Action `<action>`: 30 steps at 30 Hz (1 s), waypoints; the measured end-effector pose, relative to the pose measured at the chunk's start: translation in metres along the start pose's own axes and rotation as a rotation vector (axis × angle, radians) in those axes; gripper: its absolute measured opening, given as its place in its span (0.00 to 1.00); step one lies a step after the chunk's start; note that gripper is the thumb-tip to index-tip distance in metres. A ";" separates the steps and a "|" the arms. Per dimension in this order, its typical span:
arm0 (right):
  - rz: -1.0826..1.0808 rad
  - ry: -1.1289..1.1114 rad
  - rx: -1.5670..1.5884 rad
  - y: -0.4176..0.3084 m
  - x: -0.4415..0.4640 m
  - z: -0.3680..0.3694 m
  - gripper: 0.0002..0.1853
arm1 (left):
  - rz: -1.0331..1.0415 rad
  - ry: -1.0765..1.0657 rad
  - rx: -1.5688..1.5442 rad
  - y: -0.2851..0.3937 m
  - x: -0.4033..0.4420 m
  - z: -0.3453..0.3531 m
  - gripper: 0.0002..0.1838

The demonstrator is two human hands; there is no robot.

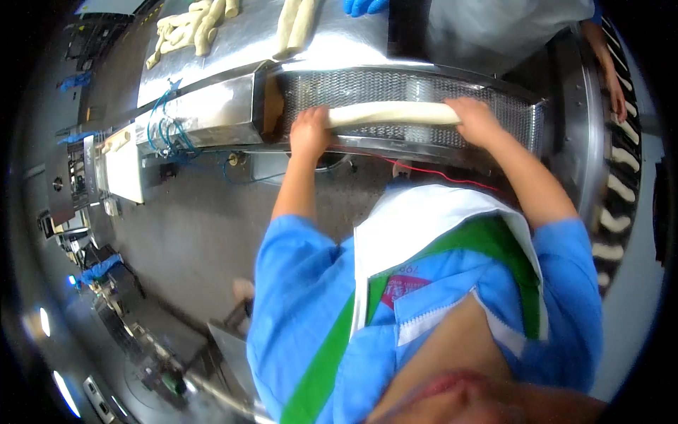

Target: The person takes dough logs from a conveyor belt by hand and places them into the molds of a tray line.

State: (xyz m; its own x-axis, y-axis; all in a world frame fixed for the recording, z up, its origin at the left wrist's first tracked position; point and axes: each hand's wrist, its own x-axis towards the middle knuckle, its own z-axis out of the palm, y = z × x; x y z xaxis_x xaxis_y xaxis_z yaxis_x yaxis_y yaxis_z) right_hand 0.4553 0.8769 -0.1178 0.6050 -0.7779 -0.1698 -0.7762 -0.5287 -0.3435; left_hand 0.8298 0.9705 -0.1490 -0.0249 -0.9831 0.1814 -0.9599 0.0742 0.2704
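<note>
A long pale dough roll (394, 113) spans between my two hands over a metal mesh conveyor belt (353, 85). My left hand (311, 131) is closed around the roll's left end. Its right end is in the closed grip of my right hand (477, 121). The roll lies nearly level, bowed slightly upward in the middle. Whether it touches the mesh cannot be made out.
Beyond the conveyor, a steel table (240, 49) carries a pile of dough pieces (187, 30) and longer dough rolls (295, 27). Another person's arm (606, 67) hangs at the upper right, beside a curved line of dough pieces (620, 189). Blue hoses (166, 127) hang left.
</note>
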 end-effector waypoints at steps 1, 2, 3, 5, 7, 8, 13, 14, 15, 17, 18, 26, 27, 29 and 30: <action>0.060 -0.027 -0.051 0.004 -0.004 0.001 0.23 | -0.015 -0.043 0.023 0.005 0.002 0.002 0.19; 0.056 -0.031 -0.051 0.007 -0.009 0.001 0.23 | -0.028 -0.086 0.046 0.011 0.005 0.005 0.19; 0.120 -0.023 -0.101 0.009 -0.015 -0.003 0.21 | -0.025 -0.103 0.088 0.018 0.007 0.007 0.17; 0.177 -0.016 -0.152 0.013 -0.029 -0.009 0.20 | -0.045 -0.183 0.118 0.040 0.015 -0.003 0.16; 0.243 -0.008 -0.126 0.014 -0.046 -0.013 0.18 | -0.053 -0.313 0.152 0.053 0.025 -0.001 0.14; 0.245 -0.004 -0.129 0.014 -0.053 -0.014 0.18 | -0.050 -0.308 0.151 0.059 0.028 0.000 0.14; 0.398 0.062 -0.136 0.023 -0.082 -0.011 0.19 | 0.037 -0.398 0.217 0.090 0.040 -0.005 0.12; 0.485 0.026 -0.093 0.025 -0.086 -0.011 0.20 | 0.086 -0.387 0.240 0.096 0.043 -0.008 0.12; 0.491 0.026 -0.094 0.029 -0.090 -0.011 0.20 | 0.112 -0.434 0.250 0.101 0.044 -0.011 0.20; 0.529 -0.005 -0.092 0.040 -0.096 -0.012 0.21 | 0.140 -0.410 0.245 0.121 0.043 -0.031 0.19; 0.532 -0.005 -0.093 0.043 -0.099 -0.012 0.21 | 0.159 -0.386 0.241 0.127 0.041 -0.038 0.18; 0.331 0.009 -0.027 0.002 -0.077 -0.035 0.18 | 0.192 -0.110 0.083 0.096 0.010 -0.103 0.11; 0.235 0.001 -0.037 -0.012 -0.065 -0.033 0.18 | 0.140 -0.173 0.142 0.083 0.005 -0.114 0.11; 0.074 -0.010 -0.028 -0.037 -0.038 -0.026 0.18 | 0.076 -0.121 0.188 0.046 -0.017 -0.122 0.12; 0.006 -0.012 -0.008 -0.050 -0.023 -0.020 0.18 | 0.048 -0.105 0.220 0.035 -0.027 -0.131 0.12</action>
State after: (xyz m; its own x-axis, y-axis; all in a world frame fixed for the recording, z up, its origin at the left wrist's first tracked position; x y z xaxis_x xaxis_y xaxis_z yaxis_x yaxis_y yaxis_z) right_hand 0.4763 0.9144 -0.0783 0.6025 -0.7768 -0.1831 -0.7812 -0.5270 -0.3347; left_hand 0.8335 1.0215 -0.0210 -0.0900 -0.9922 0.0866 -0.9943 0.0945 0.0495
